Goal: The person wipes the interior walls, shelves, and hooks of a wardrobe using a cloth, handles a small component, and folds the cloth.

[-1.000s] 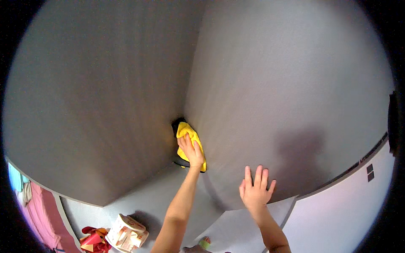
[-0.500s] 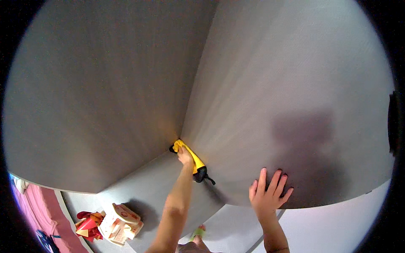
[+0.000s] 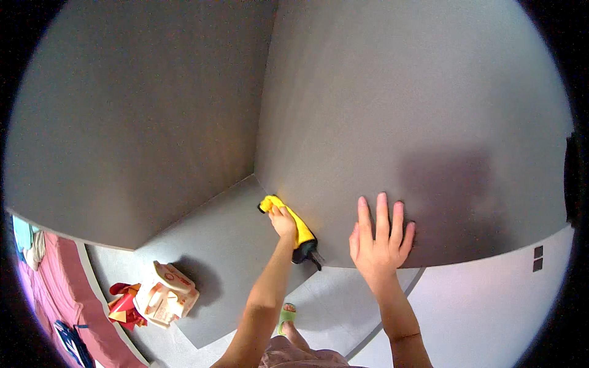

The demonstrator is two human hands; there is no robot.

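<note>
A yellow cloth (image 3: 302, 229) with black ends lies along the foot of the large grey right-hand panel (image 3: 343, 122). My left hand (image 3: 282, 222) is closed on the cloth, pressing it near the seam where this panel meets the grey lower surface (image 3: 227, 257). A black tail of the cloth hangs toward the near edge. My right hand (image 3: 379, 248) rests flat on the right-hand panel close to its near edge, fingers spread and holding nothing.
A second grey panel (image 3: 153, 110) rises at the left and meets the others in a corner. At lower left are a white package with reddish print (image 3: 165, 297), a red packet (image 3: 126, 306) and pink fabric (image 3: 64, 276). My foot in a green slipper (image 3: 286, 316) shows below.
My left hand has moved the cloth out of the corner, along the seam toward the near edge. My right hand sits farther up the panel. The whole view has shifted slightly.
</note>
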